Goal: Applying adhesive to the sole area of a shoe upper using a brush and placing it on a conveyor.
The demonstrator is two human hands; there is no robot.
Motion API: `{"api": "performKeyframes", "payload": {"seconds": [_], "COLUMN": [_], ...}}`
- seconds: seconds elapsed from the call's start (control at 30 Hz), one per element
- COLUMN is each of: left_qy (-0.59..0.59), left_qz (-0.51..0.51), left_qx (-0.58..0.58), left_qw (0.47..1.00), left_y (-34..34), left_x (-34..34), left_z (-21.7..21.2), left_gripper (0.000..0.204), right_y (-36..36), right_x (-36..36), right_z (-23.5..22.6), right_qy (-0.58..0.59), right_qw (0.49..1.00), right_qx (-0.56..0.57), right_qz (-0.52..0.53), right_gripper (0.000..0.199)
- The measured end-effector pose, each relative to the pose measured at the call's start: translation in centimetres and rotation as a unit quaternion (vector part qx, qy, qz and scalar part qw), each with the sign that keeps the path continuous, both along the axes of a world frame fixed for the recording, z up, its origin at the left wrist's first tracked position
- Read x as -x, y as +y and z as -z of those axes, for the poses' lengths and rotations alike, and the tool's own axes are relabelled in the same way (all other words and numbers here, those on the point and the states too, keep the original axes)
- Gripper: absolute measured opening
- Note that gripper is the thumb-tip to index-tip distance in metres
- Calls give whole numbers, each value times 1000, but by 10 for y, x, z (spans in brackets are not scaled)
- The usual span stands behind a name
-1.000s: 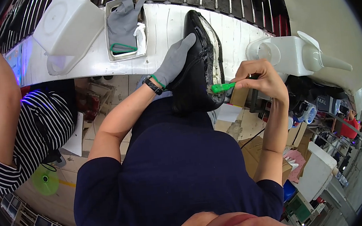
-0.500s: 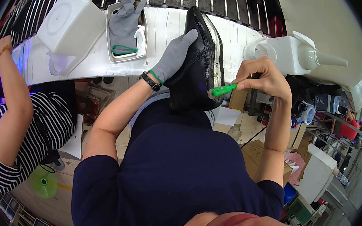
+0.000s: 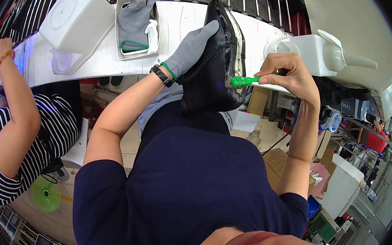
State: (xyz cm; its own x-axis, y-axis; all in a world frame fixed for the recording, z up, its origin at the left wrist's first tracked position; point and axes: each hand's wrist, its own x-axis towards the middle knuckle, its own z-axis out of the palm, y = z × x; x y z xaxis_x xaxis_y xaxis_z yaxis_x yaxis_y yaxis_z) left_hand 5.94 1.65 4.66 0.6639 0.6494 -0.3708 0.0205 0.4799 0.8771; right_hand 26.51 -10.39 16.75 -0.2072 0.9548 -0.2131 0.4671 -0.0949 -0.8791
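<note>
My left hand [image 3: 192, 48], in a grey glove with a black wristband, grips a black shoe [image 3: 216, 64] and holds it upright with its sole edge turned to the right. My right hand [image 3: 288, 73] is bare and pinches a small green brush [image 3: 245, 81], whose head touches the pale rim of the shoe's sole. Both hands are raised over the edge of a white workbench [image 3: 91, 61].
On the bench stand a white plastic tub [image 3: 75, 23], a white tray holding a grey glove [image 3: 135, 19] and a white jug with a spout [image 3: 317, 54]. A person in a striped shirt [image 3: 27, 138] works at my left. Cardboard boxes [image 3: 280, 161] and clutter lie at the right.
The green brush has slid along the sole's rim while the shoe stays in my left hand. The person at the left has raised an arm onto the bench.
</note>
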Motion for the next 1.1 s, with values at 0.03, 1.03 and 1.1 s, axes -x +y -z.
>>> {"api": "performKeyframes", "payload": {"seconds": [0.03, 1.03, 1.1], "left_qy": [7, -85, -76], "left_qz": [1, 321, 320], "left_qx": [10, 34, -2], "left_qw": [1000, 943, 944], "left_y": [0, -31, -35], "left_x": [-1, 18, 13], "left_z": [-1, 6, -2], "left_gripper": [67, 46, 46], "right_y": [0, 66, 69], "right_x": [0, 22, 21], "right_z": [-2, -49, -45], "right_qy": [-7, 20, 36], "right_qw": [1000, 987, 984], "right_qx": [-3, -74, -79], "right_qz": [-14, -142, -159], "right_gripper": [12, 12, 13]}}
